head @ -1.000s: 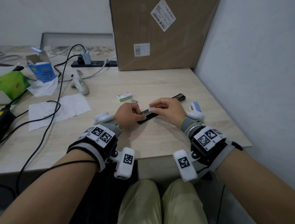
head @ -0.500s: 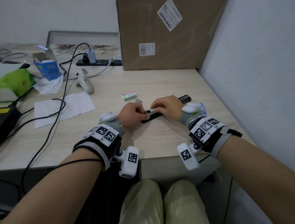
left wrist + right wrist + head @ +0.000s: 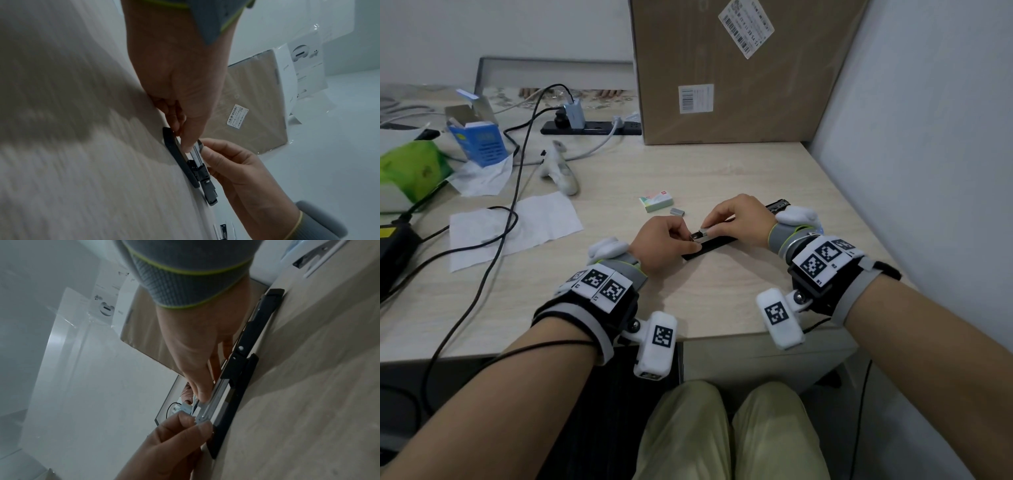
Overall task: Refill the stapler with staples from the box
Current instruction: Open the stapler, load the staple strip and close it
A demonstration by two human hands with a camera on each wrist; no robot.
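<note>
Hands [image 3: 664, 240] [image 3: 739, 219] pinching open stapler [image 3: 717, 242] rail (fingers curled), staple box [image 3: 656, 200] near, cardboard box [image 3: 739, 75] behind

Head view bright and evenly lit with bowed edges; both wrist views dim, soft, slightly blurred.

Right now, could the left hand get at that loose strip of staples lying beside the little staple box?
Probably yes: the loose strip lies bare on the desk just beyond the left hand, nothing between, though that hand is pinching the stapler.

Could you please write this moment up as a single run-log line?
stage: loading staples | left hand: pinches stapler front | right hand: pinches staple rail | staple box: on desk, behind
</note>
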